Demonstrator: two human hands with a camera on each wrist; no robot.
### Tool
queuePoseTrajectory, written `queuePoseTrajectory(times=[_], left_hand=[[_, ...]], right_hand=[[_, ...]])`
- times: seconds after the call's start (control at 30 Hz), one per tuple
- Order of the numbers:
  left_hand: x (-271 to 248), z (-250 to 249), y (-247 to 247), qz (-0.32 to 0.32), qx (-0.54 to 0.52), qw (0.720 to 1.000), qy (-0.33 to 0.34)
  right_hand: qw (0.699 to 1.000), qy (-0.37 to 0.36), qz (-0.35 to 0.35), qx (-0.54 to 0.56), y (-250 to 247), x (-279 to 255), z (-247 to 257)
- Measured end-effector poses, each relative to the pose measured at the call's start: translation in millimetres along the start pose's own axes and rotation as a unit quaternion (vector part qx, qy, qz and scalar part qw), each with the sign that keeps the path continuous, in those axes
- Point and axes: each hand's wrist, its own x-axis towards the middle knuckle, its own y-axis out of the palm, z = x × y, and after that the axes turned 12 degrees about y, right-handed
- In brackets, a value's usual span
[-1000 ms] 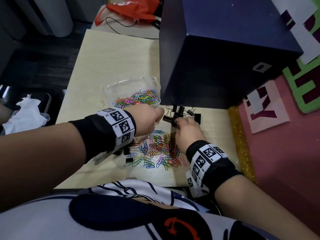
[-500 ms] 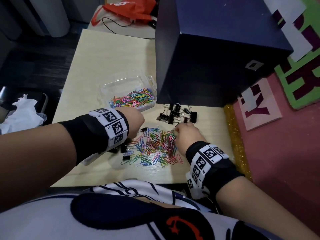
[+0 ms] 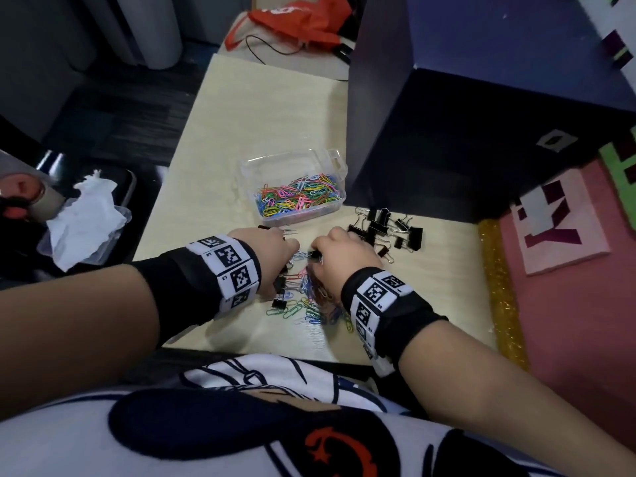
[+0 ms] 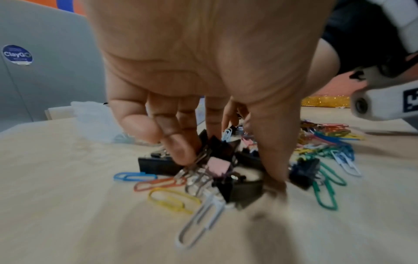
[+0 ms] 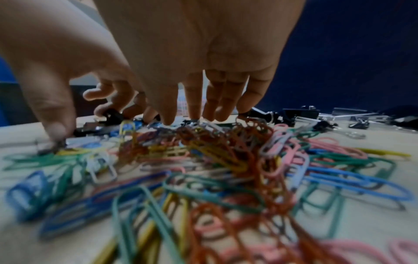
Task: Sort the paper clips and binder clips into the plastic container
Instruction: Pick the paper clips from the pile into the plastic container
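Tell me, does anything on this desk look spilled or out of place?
Yes. Coloured paper clips lie loose on the table with black binder clips mixed in, under both hands. More binder clips sit heaped beside the plastic container, none visibly inside it.

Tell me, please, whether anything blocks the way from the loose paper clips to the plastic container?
Nothing visible does. The loose paper clips lie just in front of the plastic container, which is open-topped, with only bare table and both hands between them.
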Motion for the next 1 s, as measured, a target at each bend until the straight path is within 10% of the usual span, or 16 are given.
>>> queuePoseTrajectory(times=[0.83,1.0], left_hand=[[13,14,-5,-0.064,-0.032,0.995,0.066],[18,17,-19,-0.117,-0.087,0.983,0.109]], right_hand=[[0.953,0.195,-0.118,0.202,-24,-1,-41],[0.977,0.093,-0.076,0.177,-17,-8,-35]])
